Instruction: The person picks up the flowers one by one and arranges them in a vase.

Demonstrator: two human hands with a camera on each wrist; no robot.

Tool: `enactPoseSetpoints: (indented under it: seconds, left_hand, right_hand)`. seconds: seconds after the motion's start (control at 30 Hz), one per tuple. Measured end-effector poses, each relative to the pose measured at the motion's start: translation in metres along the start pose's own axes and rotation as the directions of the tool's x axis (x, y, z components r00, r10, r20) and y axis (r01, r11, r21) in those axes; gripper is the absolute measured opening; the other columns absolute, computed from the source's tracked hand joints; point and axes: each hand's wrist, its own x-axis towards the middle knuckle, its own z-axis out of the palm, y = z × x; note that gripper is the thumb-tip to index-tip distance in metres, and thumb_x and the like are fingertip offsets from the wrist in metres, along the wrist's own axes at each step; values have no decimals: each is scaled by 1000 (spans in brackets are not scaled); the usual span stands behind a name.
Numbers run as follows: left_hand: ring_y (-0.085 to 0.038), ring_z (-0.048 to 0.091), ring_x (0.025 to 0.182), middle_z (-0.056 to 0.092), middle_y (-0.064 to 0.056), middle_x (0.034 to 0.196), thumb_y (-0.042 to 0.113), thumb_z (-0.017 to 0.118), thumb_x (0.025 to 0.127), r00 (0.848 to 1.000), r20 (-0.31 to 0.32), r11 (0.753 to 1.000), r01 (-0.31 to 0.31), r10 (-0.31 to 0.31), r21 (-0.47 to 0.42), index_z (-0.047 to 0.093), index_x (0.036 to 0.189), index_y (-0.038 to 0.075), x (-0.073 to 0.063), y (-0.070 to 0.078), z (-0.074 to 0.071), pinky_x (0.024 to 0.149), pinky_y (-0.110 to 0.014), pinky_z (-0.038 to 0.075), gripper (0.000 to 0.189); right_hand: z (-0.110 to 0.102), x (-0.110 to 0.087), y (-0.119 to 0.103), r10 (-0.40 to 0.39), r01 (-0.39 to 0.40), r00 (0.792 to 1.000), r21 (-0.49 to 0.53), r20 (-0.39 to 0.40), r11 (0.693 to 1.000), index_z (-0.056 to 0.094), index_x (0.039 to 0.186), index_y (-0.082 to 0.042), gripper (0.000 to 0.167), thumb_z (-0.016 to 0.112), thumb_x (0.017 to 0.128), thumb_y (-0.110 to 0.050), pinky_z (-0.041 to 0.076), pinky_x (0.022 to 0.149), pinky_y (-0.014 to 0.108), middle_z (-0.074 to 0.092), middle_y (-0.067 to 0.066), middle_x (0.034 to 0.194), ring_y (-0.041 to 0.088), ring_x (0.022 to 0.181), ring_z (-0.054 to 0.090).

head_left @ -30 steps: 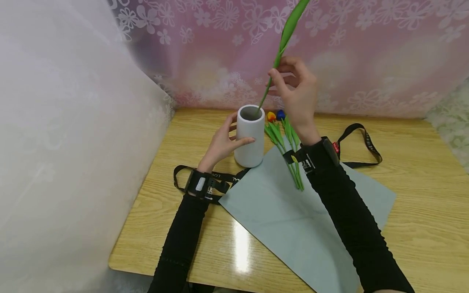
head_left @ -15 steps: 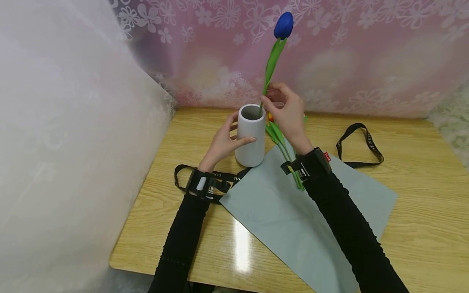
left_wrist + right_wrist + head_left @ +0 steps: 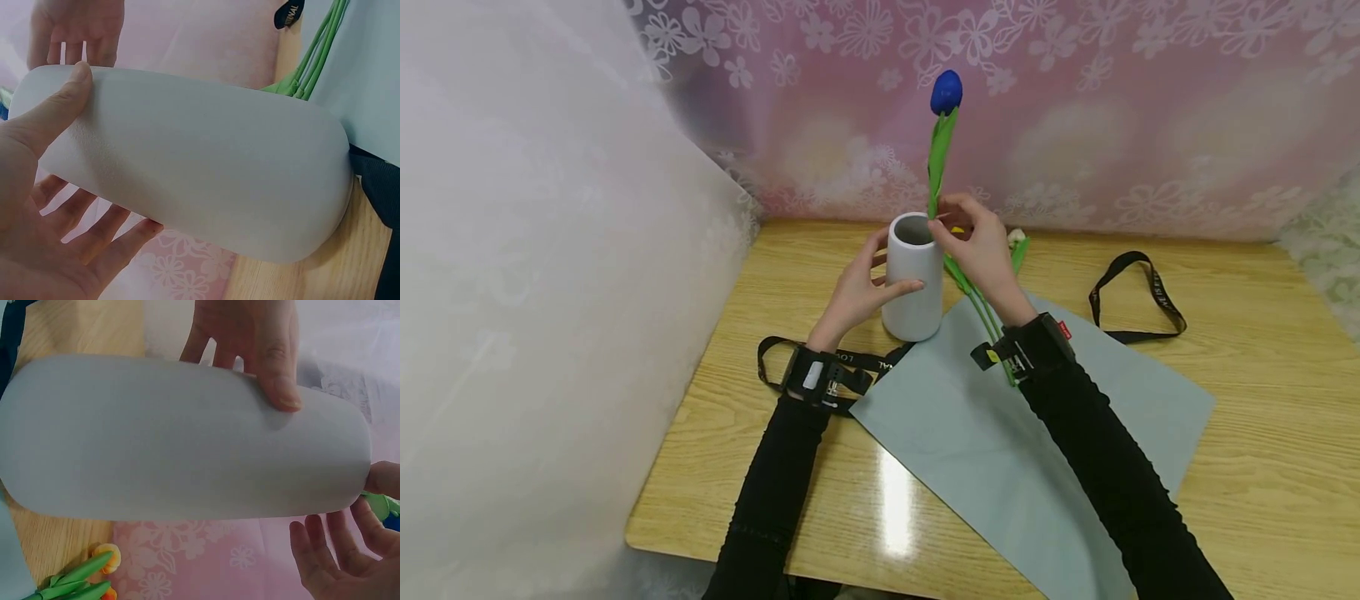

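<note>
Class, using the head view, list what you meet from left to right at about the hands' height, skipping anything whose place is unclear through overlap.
White sheet → left hand → white vase → right hand → right-side black strap.

Smooth white cylindrical vase [image 3: 913, 267], standing upright, green-leaved blue tulip [image 3: 941, 150], nearly vertical at the vase's rim
</note>
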Motion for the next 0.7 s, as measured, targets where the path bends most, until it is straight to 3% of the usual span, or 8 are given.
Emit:
enactPoseSetpoints:
  seconds: [0.27,0.7]
  left_hand:
    - [-31,45,140,41,-5,155,29,82,88,1000,2,1000,1,-1,-7,31,158,25,1,-1,0,106,-54,48,86]
    - [-34,44,140,40,-7,156,31,82,88,1000,-7,1000,10,-10,3,31,157,24,1,0,0,107,-55,48,86]
  right_hand:
    - [0,-4,3,97,-97,994,3,54,995,56,138,-2,43,64,102,-25,43,112,50,56,18,140,33,130,53]
    - [0,-10,8,47,-46,999,41,-19,998,59,141,-4,43,60,104,-26,50,103,47,57,17,137,31,124,57]
